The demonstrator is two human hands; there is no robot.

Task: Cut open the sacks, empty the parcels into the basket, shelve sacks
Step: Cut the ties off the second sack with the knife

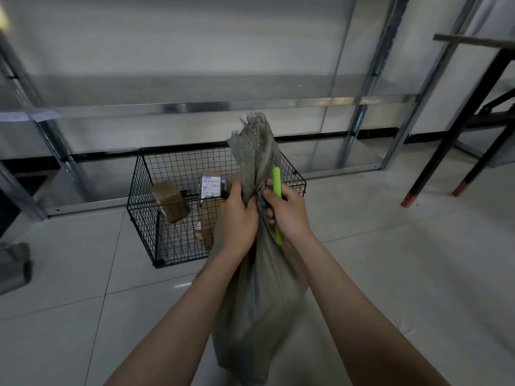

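Since the metal shelving frame fills the whole back wall, it is the biggest thing in view, and its low bays are likely where spent sacks will go once emptied. Below it spreads the pale tiled floor, with the black legs of a table standing off to the right and a blurred grey object at the left edge that I cannot identify.

Rising from the floor between the person's forearms is the sack, grey-green woven cloth, held upright with its bulk hanging low and its loose frayed top flopping above a cinched neck. Holding it upright probably lets the contents settle away from the neck, so a cut there would meet cloth and not parcels.

Just behind it sits the black wire basket, open-topped and close enough that the sack could be tipped straight in. A brown box and a labelled parcel already lie inside, so at least one load seems done.

The left hand is wrapped round the gathered neck, squeezing it tight to steady it. The right hand has its fingers curled round a green cutter, which points upward beside the neck, while its thumb side touches the bunched cloth. Whether a tie binds the neck, or whether a blade is out, I cannot tell.
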